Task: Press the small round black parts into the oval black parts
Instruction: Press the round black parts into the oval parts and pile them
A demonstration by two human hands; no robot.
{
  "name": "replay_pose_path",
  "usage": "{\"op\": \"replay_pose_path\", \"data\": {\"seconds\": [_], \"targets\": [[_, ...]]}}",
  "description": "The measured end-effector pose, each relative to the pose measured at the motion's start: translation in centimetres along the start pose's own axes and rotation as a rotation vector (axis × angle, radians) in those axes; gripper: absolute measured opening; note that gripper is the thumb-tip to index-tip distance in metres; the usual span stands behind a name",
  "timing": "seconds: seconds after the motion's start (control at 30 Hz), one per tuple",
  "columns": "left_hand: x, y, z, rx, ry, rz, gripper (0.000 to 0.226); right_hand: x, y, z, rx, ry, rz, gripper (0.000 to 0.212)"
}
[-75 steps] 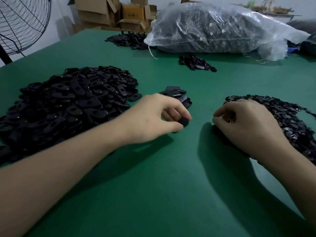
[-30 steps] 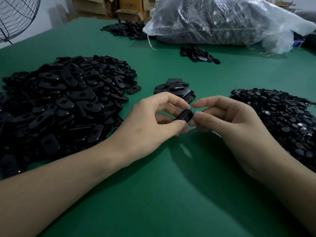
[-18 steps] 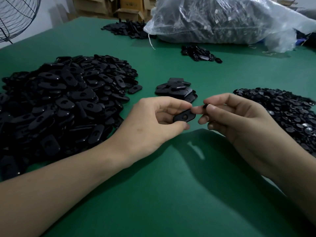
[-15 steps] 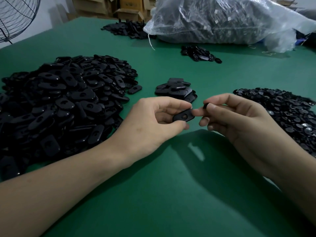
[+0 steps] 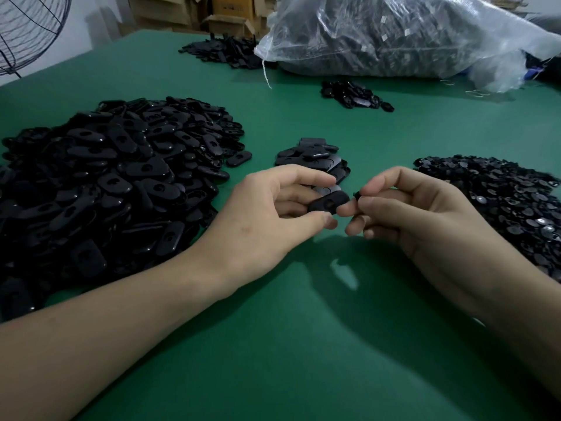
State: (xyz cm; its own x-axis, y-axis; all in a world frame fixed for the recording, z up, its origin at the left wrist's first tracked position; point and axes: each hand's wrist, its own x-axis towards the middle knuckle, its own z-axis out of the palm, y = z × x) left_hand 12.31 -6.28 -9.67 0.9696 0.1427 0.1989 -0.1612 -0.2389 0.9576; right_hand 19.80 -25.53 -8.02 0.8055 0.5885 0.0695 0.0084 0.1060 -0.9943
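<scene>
My left hand (image 5: 267,214) pinches one oval black part (image 5: 328,202) between thumb and fingers, its hole facing up, just above the green table (image 5: 303,329). My right hand (image 5: 409,208) pinches a small round black part (image 5: 356,195) between thumb and forefinger, right beside the oval part's right end; a lower finger of that hand touches the oval part. A big heap of oval black parts (image 5: 100,177) lies to the left. A flat heap of small round parts (image 5: 501,202) lies to the right.
A small stack of oval parts (image 5: 312,156) sits just behind my hands. Farther back are a little cluster of parts (image 5: 355,94), another dark pile (image 5: 224,51), a large clear bag of parts (image 5: 394,34), cardboard boxes (image 5: 230,19) and a fan (image 5: 27,28) at far left.
Over the last seconds my right hand left the round-parts heap and came to the oval part in my left hand. In the last half second both hands stay almost still.
</scene>
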Motion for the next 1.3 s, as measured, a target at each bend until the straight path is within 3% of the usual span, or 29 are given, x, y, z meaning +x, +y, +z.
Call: {"op": "replay_pose_path", "data": {"seconds": [0.43, 0.73, 0.93, 1.3], "targets": [[-0.1, 0.2, 0.1, -0.149, 0.017, -0.042, 0.025, -0.2, 0.0, 0.3, -0.211, 0.054, -0.083, 0.027], [-0.1, 0.0, 0.1, -0.162, 0.03, -0.074, 0.018, -0.4, 0.1, 0.6, -0.364, 0.062, -0.203, 0.009], [0.0, 0.2, 0.1, -0.111, 0.057, -0.06, 0.015, -0.8, 0.0, 1.1, -0.573, 0.121, -0.28, 0.009], [-0.3, 0.1, 0.3, 0.019, 0.035, -0.007, 0.012, -0.8, 0.3, 1.2, -0.67, 0.169, -0.293, 0.01]]}}
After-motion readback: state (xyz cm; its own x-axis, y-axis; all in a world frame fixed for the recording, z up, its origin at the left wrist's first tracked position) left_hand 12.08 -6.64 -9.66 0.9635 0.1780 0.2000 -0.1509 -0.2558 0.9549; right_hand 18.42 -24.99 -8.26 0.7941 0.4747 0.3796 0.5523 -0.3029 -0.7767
